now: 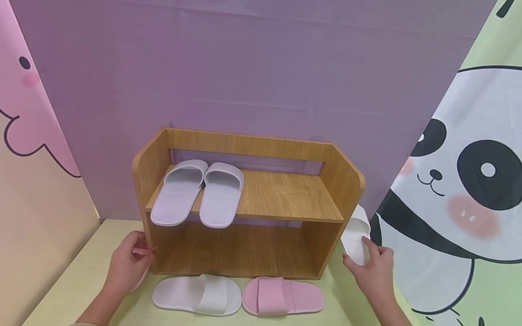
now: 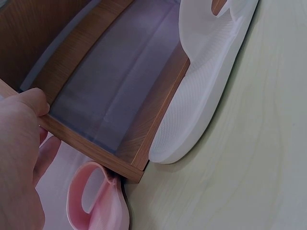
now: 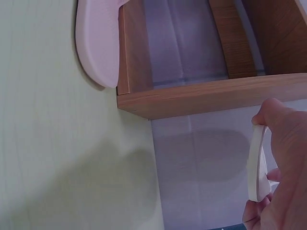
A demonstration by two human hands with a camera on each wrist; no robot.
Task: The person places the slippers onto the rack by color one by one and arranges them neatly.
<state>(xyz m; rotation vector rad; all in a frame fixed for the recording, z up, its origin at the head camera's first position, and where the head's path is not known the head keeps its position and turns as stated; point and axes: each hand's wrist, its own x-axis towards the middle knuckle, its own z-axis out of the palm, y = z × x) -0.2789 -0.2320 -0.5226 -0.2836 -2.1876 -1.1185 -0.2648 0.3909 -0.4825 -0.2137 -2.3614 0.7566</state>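
Note:
My left hand point(image 1: 127, 262) is at the left side of a wooden shoe rack point(image 1: 244, 250); in the left wrist view its thumb and fingers pinch the front edge of the side panel. A pink slipper point(image 2: 108, 208) lies just outside that panel, mostly hidden by the hand in the head view. My right hand point(image 1: 376, 267) holds a white slipper point(image 1: 355, 242) by its sole, thumb on one edge and fingers on the other, to the right of the rack. In the right wrist view this slipper point(image 3: 256, 167) shows edge-on, apart from the rack's side panel.
Two pale lavender slippers point(image 1: 179, 194) point(image 1: 222, 197) sit side by side on the upper shelf, toes over its front edge. On the table point(image 1: 81, 267) before the rack lie a white slipper point(image 1: 175, 293) and a pink slipper point(image 1: 303, 296). A purple cloth point(image 1: 253, 68) hangs behind.

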